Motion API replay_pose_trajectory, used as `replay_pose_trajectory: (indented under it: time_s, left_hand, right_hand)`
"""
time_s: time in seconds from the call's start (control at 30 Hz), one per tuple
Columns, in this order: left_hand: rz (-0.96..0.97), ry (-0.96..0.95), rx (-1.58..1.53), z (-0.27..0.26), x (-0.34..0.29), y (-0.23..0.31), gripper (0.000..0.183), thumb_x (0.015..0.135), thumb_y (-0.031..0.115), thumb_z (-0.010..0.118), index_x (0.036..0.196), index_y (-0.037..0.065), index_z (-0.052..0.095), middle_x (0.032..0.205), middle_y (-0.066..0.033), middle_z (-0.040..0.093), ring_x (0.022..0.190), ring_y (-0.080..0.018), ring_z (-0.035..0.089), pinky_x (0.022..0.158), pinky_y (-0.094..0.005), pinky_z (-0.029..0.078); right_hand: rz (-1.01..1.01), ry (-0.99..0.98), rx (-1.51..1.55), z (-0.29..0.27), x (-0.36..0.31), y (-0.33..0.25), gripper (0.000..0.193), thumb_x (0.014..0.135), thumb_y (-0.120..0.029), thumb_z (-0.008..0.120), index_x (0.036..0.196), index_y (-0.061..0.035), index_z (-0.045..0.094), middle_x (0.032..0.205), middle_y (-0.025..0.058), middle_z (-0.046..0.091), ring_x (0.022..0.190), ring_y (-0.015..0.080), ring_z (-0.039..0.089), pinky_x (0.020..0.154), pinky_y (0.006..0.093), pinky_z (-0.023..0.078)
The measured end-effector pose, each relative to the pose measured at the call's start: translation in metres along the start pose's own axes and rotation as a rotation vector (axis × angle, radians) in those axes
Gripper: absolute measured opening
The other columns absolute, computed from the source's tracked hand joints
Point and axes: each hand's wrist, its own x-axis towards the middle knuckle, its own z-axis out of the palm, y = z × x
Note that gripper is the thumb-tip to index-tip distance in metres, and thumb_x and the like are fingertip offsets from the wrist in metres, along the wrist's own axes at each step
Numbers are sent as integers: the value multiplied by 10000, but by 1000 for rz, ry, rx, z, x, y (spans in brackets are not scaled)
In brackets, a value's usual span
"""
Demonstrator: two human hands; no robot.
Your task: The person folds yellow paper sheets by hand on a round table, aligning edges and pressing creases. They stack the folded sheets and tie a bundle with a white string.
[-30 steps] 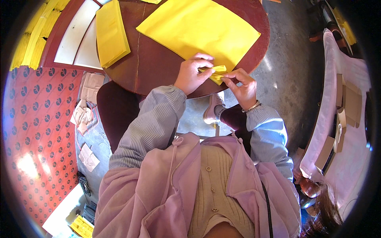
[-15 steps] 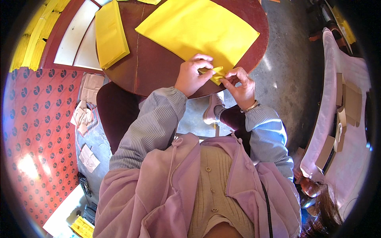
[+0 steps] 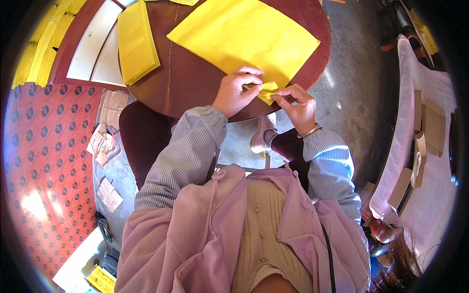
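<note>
Concrete floor (image 3: pixel 356 83) surrounds a round, dark red counter (image 3: pixel 188 78), with a red patterned panel (image 3: pixel 49 161) to the left and a pink cloth (image 3: pixel 432 205) bearing open cardboard boxes (image 3: pixel 434 124) to the right. On the counter, a large yellow sheet (image 3: pixel 251 34) lies flat and turned obliquely, one corner directed toward the seated person; this orientation presumably brings the corner within easy reach of both hands. Small yellow folds (image 3: pixel 268 88) stand gathered at that near corner, close to the counter's near edge; whether they belong to the sheet or form a separate piece cannot be told. The left hand (image 3: pixel 238 93) is narrowed, thumb and forefinger pinching the folds from the left, while its other fingers rest over the sheet, probably to steady it. The right hand (image 3: pixel 297 105) is likewise nearly closed, thumb and forefinger nipping the folds from the right; the opposed grips would keep the gathered material under control between them. Farther left, a folded yellow stack (image 3: pixel 138 44) lies well apart from the hands, apparently set aside to leave working space.
</note>
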Motion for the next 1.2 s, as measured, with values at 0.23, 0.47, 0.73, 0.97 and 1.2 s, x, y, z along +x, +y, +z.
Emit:
replay_pose_trajectory:
  time_s: [0.23, 0.47, 0.73, 0.97, 1.2]
  left_hand:
    - [20, -52, -3, -5, -2, 3, 190, 829, 10, 732, 1017, -5, 714, 1283, -133, 701, 1162, -263, 691, 969, -353, 555]
    - [13, -54, 12, -5, -1, 3, 189, 825, 16, 754, 1009, 3, 716, 1289, -132, 697, 1197, -271, 675, 983, -366, 549]
    - [37, -44, 27, -4, -1, 2, 180, 831, 38, 782, 997, 3, 723, 1269, -132, 702, 1177, -269, 680, 996, -366, 538]
    - [25, -35, 23, -3, -2, 2, 184, 826, 45, 805, 988, 6, 728, 1254, -130, 708, 1157, -269, 688, 991, -372, 541]
    - [81, 3, 62, 2, -1, 3, 174, 810, 57, 829, 962, 13, 758, 1218, -136, 717, 1125, -271, 702, 962, -368, 557]
  right_hand:
    - [7, 13, 37, 2, 0, 2, 122, 863, -60, 840, 956, -9, 778, 830, 51, 696, 712, 113, 677, 652, 259, 543]
    - [42, -21, 47, 1, -1, 1, 115, 889, -34, 822, 980, 4, 764, 881, 40, 682, 764, 105, 672, 679, 252, 535]
    - [27, -18, 22, 1, -2, 1, 118, 888, -36, 824, 984, 1, 766, 882, 41, 680, 754, 105, 666, 679, 252, 535]
    - [37, -17, 23, 1, -1, 1, 121, 887, -38, 824, 984, 5, 765, 877, 42, 676, 759, 109, 675, 683, 254, 539]
    - [-9, 19, 63, 5, 0, 2, 124, 858, -24, 834, 954, 6, 761, 827, 42, 664, 681, 99, 653, 617, 251, 518]
